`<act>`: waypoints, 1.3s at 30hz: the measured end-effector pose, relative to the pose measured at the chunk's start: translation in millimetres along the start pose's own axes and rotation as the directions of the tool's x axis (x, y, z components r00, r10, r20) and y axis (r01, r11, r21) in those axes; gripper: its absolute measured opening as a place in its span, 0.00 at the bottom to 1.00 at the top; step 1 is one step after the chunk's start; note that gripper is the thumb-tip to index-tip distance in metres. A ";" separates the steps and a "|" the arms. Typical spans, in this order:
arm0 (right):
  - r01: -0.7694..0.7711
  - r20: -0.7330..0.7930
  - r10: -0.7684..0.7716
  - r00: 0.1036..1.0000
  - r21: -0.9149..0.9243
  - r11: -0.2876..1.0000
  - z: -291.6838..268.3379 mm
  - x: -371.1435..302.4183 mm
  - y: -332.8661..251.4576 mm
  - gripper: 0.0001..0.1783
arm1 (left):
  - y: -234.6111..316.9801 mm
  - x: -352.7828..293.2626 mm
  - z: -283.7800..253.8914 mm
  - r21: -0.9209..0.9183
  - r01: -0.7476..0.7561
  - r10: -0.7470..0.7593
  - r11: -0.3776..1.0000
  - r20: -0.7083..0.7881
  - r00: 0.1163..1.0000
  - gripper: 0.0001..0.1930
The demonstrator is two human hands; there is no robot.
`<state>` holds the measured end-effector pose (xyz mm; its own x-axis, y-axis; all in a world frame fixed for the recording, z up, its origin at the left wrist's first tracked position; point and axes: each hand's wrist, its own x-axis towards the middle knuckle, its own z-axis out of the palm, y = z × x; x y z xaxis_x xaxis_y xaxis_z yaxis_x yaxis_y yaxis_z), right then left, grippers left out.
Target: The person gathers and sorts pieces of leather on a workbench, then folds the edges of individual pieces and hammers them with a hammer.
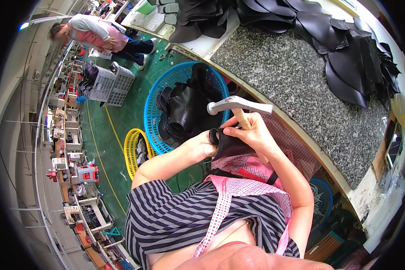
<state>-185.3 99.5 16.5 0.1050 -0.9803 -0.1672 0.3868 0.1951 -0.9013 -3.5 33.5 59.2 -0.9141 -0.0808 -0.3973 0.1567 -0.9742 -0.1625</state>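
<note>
In the head view, the left hand has its grip on a curled black piece, held before the pink apron, just off the counter. The right hand grips a hammer and pinches the piece too. Work on it looks unfinished. Loose pieces crowd the counter's far side; others fill the blue basket. Which are done, I cannot tell.

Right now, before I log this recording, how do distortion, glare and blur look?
Head view, left: fisheye distortion bows the row of workbenches; head view, corners: black; head view, upper left: a bright spot glares; head view, upper right: stacked black pieces show soft sheen; head view, centre: left hand, right hand and hammer look fairly crisp.
</note>
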 end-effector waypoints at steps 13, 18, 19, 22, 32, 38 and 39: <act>0.080 -0.088 -0.090 0.992 -0.117 0.990 0.4 14.7 42.5 0.07 | 41.3 21.1 -113.0 -0.401 0.278 -0.256 0.873 0.109 0.960 0.17; 0.133 -0.148 -0.163 0.975 -0.190 0.973 2.1 12.9 39.7 0.08 | 52.4 11.9 -136.1 -0.494 0.330 -0.272 0.805 0.187 0.944 0.17; 0.156 -0.233 -0.218 0.948 -0.255 0.954 -1.6 8.9 37.4 0.08 | 52.7 9.1 -108.5 -0.029 0.098 -0.102 0.995 -0.227 0.968 0.15; 0.230 -0.292 -0.313 0.904 -0.285 0.930 -8.3 -9.7 18.8 0.08 | 71.6 -27.5 -30.8 0.855 0.069 0.649 0.514 -0.440 0.620 0.15; -0.026 -0.419 -0.192 0.887 -0.462 0.886 -41.5 -92.0 -18.1 0.08 | 190.3 -14.9 -132.1 0.332 0.706 0.742 -0.626 0.533 0.407 0.38; -0.017 -0.429 -0.131 0.894 -0.324 0.946 -41.8 -127.7 -33.8 0.11 | 196.2 6.7 -233.2 -0.113 0.834 0.816 -0.541 0.173 0.552 0.53; -0.038 -0.430 -0.115 0.896 -0.332 0.943 -43.9 -139.3 -42.9 0.12 | 205.3 3.2 -234.5 -0.105 0.832 0.818 -0.544 0.151 0.554 0.55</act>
<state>-256.7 226.3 60.9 -0.3444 -0.9133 -0.2175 0.0564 0.2112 -0.9758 113.5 -117.3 -187.2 -0.4351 -0.8739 -0.2167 -0.8069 0.4852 -0.3368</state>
